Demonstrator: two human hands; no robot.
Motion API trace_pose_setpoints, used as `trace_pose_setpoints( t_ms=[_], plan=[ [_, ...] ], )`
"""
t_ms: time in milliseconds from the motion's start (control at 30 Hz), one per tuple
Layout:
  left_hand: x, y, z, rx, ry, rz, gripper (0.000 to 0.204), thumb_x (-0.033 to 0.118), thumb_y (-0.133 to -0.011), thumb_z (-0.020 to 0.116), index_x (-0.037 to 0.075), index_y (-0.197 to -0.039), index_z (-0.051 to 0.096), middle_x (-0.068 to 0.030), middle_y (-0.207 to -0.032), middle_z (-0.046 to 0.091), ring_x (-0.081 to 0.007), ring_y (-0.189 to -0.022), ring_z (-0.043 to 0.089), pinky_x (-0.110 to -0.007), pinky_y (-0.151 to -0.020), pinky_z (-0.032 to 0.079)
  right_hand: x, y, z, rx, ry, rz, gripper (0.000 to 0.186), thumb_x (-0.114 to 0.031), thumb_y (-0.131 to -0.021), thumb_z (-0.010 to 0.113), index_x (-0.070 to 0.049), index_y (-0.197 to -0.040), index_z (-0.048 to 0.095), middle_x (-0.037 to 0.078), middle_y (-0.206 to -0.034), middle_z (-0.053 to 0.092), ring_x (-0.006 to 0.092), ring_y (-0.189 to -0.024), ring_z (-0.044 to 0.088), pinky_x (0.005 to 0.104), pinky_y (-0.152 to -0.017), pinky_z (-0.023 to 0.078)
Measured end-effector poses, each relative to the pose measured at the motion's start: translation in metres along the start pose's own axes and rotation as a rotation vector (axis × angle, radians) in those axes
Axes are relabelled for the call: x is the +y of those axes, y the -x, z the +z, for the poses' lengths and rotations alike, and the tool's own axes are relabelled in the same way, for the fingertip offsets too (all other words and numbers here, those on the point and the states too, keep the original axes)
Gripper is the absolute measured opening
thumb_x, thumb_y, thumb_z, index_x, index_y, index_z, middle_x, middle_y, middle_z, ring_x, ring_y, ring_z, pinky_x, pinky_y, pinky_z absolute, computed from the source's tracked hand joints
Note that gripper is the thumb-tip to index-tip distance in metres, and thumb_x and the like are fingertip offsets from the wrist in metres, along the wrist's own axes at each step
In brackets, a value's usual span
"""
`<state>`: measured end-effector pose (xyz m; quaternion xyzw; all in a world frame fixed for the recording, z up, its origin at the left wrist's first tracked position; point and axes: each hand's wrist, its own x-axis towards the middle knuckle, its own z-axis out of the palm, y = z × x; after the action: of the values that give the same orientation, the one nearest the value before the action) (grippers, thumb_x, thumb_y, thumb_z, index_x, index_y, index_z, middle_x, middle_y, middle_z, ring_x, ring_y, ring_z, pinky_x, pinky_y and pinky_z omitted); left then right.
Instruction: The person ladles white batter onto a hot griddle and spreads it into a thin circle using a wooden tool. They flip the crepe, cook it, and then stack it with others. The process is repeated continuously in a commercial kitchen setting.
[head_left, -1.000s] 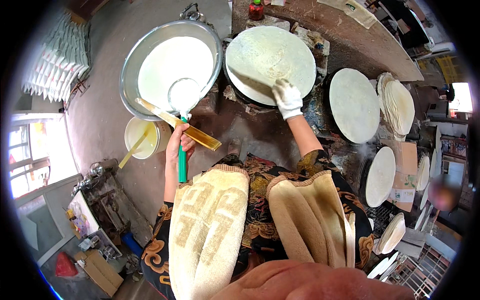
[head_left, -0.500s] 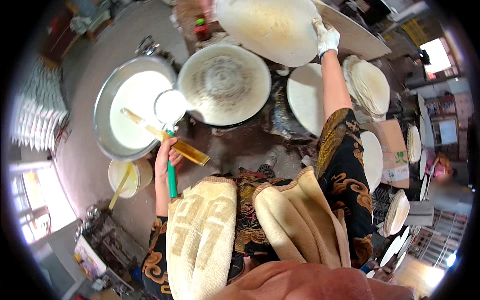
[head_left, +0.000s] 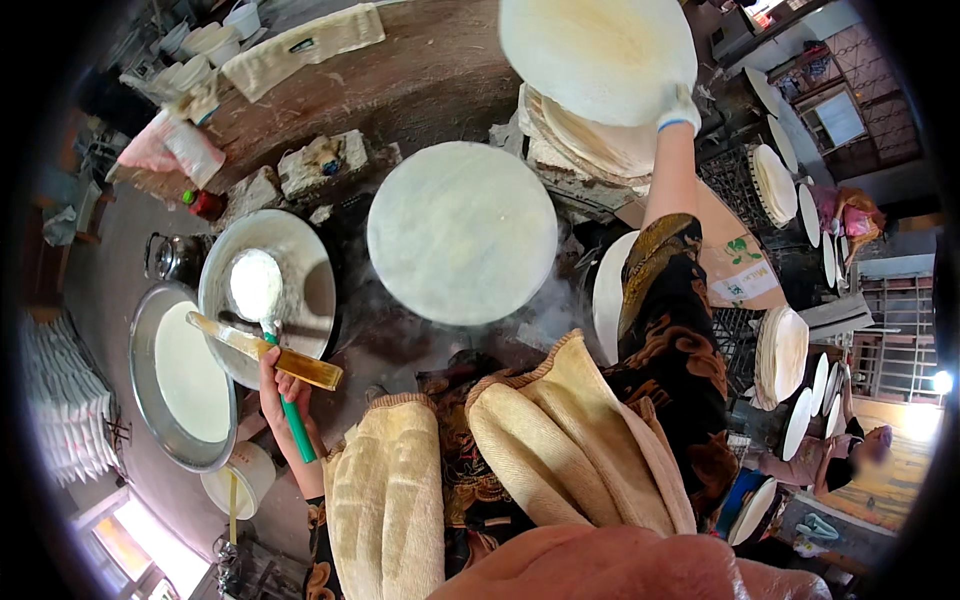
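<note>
My left hand (head_left: 281, 388) grips a green-handled ladle (head_left: 257, 285) full of white batter and, with it, a flat wooden scraper (head_left: 268, 353). The ladle's bowl hangs over a round metal pan (head_left: 315, 285) at the left. Beside the pan, a wide metal basin (head_left: 150, 330) holds more white batter. My right hand (head_left: 681, 110), in a white glove, is raised at the upper right. It holds a thin round cooked sheet (head_left: 598, 52) by its edge above a stack of similar sheets (head_left: 592, 152). In the middle, another pale round sheet (head_left: 462, 231) lies steaming on a cooking surface.
Beige towels (head_left: 560, 440) cover my knees. A small bucket (head_left: 238, 480) with a stick stands at lower left; a kettle (head_left: 176, 257) and red bottle (head_left: 203, 204) stand further left. Round boards with sheets (head_left: 781, 354) fill the right side, where another person (head_left: 838, 460) crouches.
My right hand lifted the cooked sheet off a hot plate and carried it up to the right above the stack. My left hand brought the filled ladle from the basin over the pan.
</note>
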<state>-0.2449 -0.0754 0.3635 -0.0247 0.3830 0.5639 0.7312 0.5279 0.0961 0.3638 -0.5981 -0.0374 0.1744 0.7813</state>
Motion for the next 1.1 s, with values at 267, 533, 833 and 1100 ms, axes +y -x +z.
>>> trace_pose_setpoints(
  t_ms=[267, 533, 833, 1100],
  plan=[
    [-0.049, -0.04, 0.061, -0.007, -0.135, -0.069, 0.017, 0.009, -0.093, 0.05, 0.008, -0.076, 0.047, 0.0055, -0.047, 0.04, -0.0036, -0.032, 0.04, -0.016, -0.026, 0.035, 0.148, -0.087, -0.106, 0.235, -0.223, 0.238, 0.043, -0.019, -0.09, 0.055, -0.009, -0.131, 0.046, 0.011, -0.127, 0.055, 0.0239, -0.096, 0.062, 0.0349, -0.083, 0.052],
    [-0.061, -0.059, 0.067, -0.032, -0.074, -0.1, 0.011, 0.01, -0.092, 0.052, 0.005, -0.081, 0.05, 0.0048, -0.048, 0.041, -0.004, -0.032, 0.04, -0.016, -0.026, 0.036, 0.148, -0.048, -0.111, 0.266, 0.416, 0.223, 0.033, -0.013, -0.078, 0.067, 0.005, -0.105, 0.061, 0.013, -0.106, 0.065, 0.0251, -0.087, 0.062, 0.0363, -0.067, 0.051],
    [-0.058, -0.062, 0.045, -0.085, -0.02, -0.167, 0.017, 0.01, -0.093, 0.05, 0.006, -0.077, 0.048, 0.0052, -0.049, 0.039, -0.0031, -0.032, 0.036, -0.016, -0.026, 0.031, 0.145, -0.014, -0.101, 0.417, 0.526, 0.332, 0.045, -0.03, -0.079, 0.07, 0.004, -0.107, 0.061, 0.013, -0.106, 0.064, 0.0218, -0.089, 0.059, 0.033, -0.077, 0.049],
    [-0.005, -0.011, 0.018, 0.118, -0.118, -0.047, 0.024, 0.013, -0.088, 0.06, 0.014, -0.071, 0.042, 0.0084, -0.048, 0.034, -0.0029, -0.035, 0.034, -0.019, -0.03, 0.027, 0.166, 0.172, -0.071, -0.097, -0.021, 0.431, 0.019, -0.024, -0.087, 0.058, -0.011, -0.101, 0.061, 0.009, -0.09, 0.063, 0.0167, -0.064, 0.054, 0.0326, -0.05, 0.047]
  ],
)
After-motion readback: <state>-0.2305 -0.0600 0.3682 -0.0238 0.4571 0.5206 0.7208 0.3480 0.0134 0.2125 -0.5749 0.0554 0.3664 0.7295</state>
